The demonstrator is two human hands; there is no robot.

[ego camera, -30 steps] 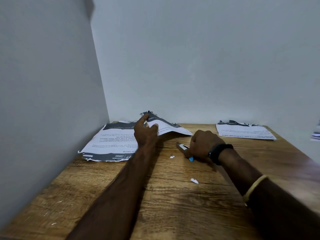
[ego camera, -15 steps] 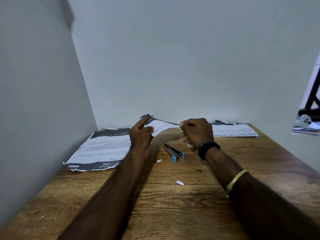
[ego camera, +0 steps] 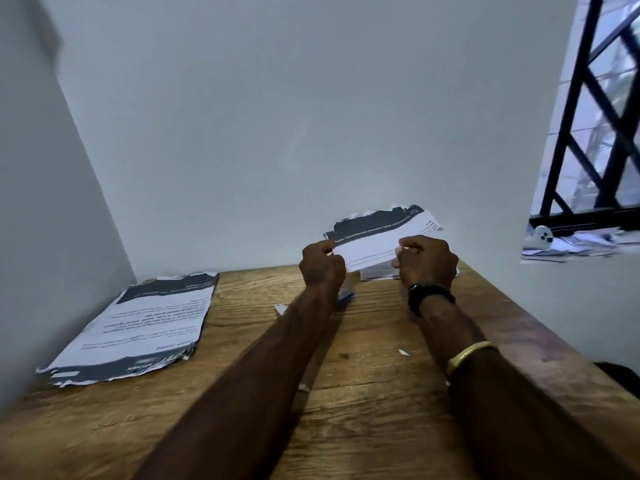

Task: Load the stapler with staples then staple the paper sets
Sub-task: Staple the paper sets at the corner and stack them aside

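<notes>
A paper set (ego camera: 375,239), white with a dark band and torn top edge, is held in the air above the table's far right. My left hand (ego camera: 320,263) pinches its left edge and my right hand (ego camera: 427,259) grips its right edge. Under it, a second pile of paper (ego camera: 375,273) lies on the table, mostly hidden. The stapler (ego camera: 346,296), with a blue tip, lies on the table just behind my left wrist, largely hidden by it. A stack of printed sheets (ego camera: 138,327) rests flat at the table's left.
The wooden table (ego camera: 363,393) stands in a corner, with walls at left and back. Small paper scraps (ego camera: 403,352) lie on it. At the right, a barred window (ego camera: 595,109) has a cluttered sill (ego camera: 568,242). The table's right edge slants toward me.
My right hand left the stapler on the table and took the paper's right edge. Both hands carried the paper set up and to the right. The view also turned right.
</notes>
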